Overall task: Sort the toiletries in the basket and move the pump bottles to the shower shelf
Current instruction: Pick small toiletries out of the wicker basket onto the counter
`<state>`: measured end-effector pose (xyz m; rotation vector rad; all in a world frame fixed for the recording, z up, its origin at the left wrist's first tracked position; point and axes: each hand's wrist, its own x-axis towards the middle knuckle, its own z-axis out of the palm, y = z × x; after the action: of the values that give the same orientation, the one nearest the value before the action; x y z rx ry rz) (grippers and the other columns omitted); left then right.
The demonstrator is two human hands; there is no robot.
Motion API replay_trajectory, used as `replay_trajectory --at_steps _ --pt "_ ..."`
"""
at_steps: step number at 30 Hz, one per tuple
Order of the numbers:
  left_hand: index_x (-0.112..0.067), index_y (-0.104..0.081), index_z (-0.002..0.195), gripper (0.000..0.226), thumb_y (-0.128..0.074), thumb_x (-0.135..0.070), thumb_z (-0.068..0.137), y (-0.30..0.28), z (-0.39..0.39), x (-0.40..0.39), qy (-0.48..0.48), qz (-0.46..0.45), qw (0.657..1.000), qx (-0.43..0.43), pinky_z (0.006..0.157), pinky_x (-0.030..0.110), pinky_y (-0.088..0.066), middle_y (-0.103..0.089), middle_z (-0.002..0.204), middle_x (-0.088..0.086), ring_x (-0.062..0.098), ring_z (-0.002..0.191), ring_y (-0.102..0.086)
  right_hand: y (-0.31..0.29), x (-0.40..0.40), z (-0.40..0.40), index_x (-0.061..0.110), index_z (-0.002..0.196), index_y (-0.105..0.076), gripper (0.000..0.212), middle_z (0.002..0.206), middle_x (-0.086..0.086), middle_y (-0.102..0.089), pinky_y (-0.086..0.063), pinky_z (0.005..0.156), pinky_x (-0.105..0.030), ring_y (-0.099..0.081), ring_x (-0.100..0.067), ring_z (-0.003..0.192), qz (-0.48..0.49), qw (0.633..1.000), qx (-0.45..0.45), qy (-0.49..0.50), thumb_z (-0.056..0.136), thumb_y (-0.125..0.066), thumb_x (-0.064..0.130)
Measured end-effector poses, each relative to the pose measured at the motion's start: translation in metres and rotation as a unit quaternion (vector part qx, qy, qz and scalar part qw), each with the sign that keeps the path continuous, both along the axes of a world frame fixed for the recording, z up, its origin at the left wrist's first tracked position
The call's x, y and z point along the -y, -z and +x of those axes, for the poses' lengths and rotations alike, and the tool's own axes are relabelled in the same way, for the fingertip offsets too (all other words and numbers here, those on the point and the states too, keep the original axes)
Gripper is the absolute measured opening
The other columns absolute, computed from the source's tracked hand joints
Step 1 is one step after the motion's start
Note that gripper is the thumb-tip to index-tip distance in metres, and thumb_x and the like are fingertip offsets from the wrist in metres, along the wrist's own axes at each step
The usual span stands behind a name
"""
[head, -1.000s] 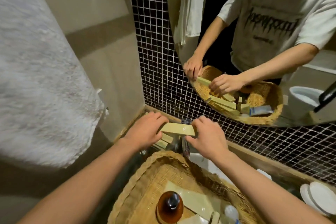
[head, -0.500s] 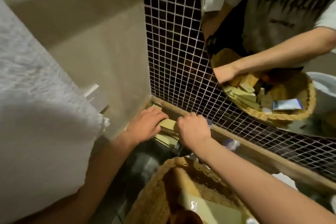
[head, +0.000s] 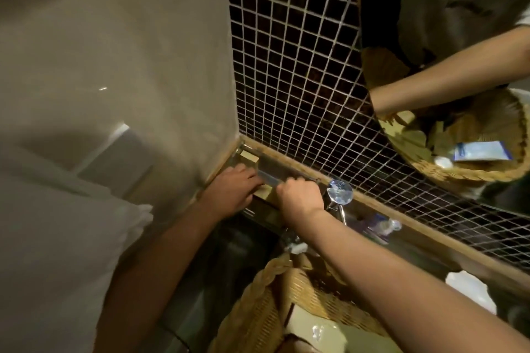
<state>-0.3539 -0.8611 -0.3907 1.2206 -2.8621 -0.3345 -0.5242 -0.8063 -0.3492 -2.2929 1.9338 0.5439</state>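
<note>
Both of my hands are in the counter's back left corner, at a stack of flat beige boxes (head: 262,191). My left hand (head: 232,190) lies over the stack's left end with its fingers stretched across the top. My right hand (head: 298,200) is curled round the right end of the top box. A smaller beige box (head: 249,156) sits deeper in the corner. The wicker basket (head: 272,306) stands below my right forearm, with a pale box (head: 315,334) inside. No pump bottle shows.
A chrome tap (head: 340,192) stands just right of my right hand, with small bottles (head: 383,226) behind it. A mosaic tile wall and a mirror (head: 447,37) back the counter. A white towel (head: 57,252) hangs at the left. A white object (head: 470,292) lies at the right.
Both hands carried the beige box down from above the basket into the corner and onto the stack. The view tilted down and left, so the amber bottle in the basket left the frame.
</note>
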Motion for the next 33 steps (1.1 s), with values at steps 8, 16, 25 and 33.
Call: replay_trajectory --at_steps 8,16,25,33 --pt "-0.032 -0.052 0.138 0.047 -0.059 -0.033 0.092 0.009 -0.004 0.011 0.030 -0.005 0.998 0.047 0.106 0.038 -0.035 -0.050 0.142 -0.003 0.020 0.129 -0.040 0.015 0.004 -0.006 0.018 0.116 -0.060 0.020 0.108 -0.006 -0.063 -0.040 0.065 -0.034 -0.063 -0.026 0.098 0.016 0.999 0.042 -0.002 0.097 -0.052 0.018" --pt "-0.032 -0.053 0.137 0.047 -0.061 -0.032 0.092 0.017 -0.011 0.016 0.031 0.026 0.996 0.079 0.108 0.043 -0.041 -0.046 0.145 0.000 0.024 0.134 -0.039 0.036 0.003 -0.008 0.011 0.132 -0.049 0.036 0.125 -0.012 -0.055 -0.045 0.085 -0.039 -0.062 -0.029 0.104 0.015 0.999 0.018 -0.034 0.097 -0.052 0.021" --pt "-0.027 -0.052 0.136 0.051 -0.066 -0.025 0.087 0.022 -0.014 0.016 0.037 0.003 0.997 0.061 0.096 0.040 -0.048 -0.049 0.139 -0.001 0.023 0.127 -0.043 0.047 0.013 -0.006 0.005 0.142 -0.040 0.047 0.138 -0.014 -0.050 -0.046 0.102 -0.042 -0.052 -0.031 0.125 0.059 0.995 0.074 -0.012 0.096 -0.053 0.005" --pt "-0.028 -0.058 0.126 0.046 -0.070 -0.026 0.082 0.030 -0.020 0.018 0.039 -0.013 0.996 0.079 0.099 0.039 -0.046 -0.051 0.133 -0.001 0.021 0.120 -0.047 0.048 0.015 -0.006 0.011 0.140 -0.044 0.050 0.135 -0.011 -0.051 -0.045 0.098 -0.041 -0.052 -0.030 0.121 0.071 0.995 0.067 -0.004 0.092 -0.062 0.009"
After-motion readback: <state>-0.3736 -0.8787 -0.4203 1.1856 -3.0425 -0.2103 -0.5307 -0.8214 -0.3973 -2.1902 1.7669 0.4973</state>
